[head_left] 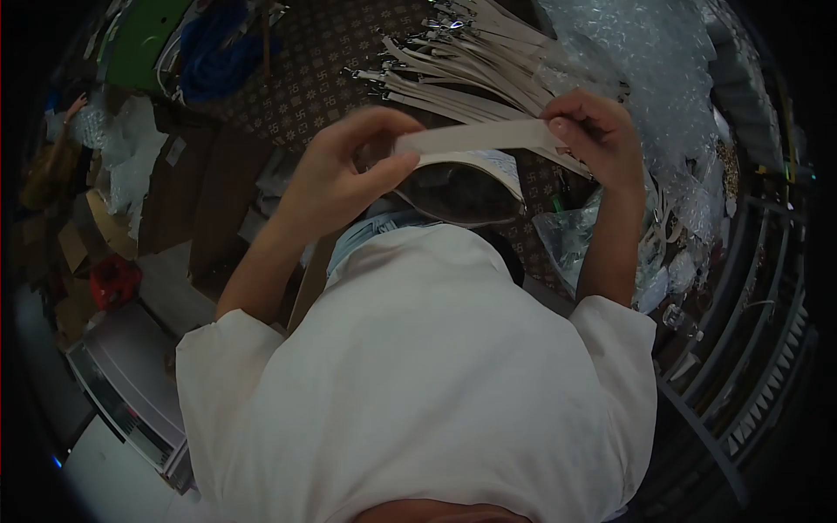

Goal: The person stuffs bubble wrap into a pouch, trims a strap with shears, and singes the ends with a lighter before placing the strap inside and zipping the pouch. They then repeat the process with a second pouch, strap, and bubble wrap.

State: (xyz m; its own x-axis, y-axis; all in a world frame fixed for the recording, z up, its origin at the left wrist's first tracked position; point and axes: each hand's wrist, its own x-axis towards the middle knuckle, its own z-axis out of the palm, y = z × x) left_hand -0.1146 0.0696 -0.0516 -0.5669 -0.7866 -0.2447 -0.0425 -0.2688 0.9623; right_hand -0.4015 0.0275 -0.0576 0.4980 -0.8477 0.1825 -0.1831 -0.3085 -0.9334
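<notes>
A flat cream strap point(488, 137) stretches almost level between my two hands. My left hand point(362, 161) pinches its left end between thumb and fingers, and this hand is slightly blurred. At the other end, my right hand point(595, 138) has its fingers curled and closed on the strap. Just below the strap, close to my lap, lies a dark rounded item with a pale rim point(462, 190); I cannot make out its kind. Beyond my hands, a pile of similar cream straps with metal clips point(471, 70) lies on the brown patterned cloth point(323, 65).
Clear plastic wrap point(628, 61) is heaped at the upper right. A cardboard box point(231, 187) stands open at my left, with a red object point(115, 281) farther left. Metal rails point(741, 322) and a plastic bottle point(682, 322) are at the right. Blue material point(214, 52) lies upper left.
</notes>
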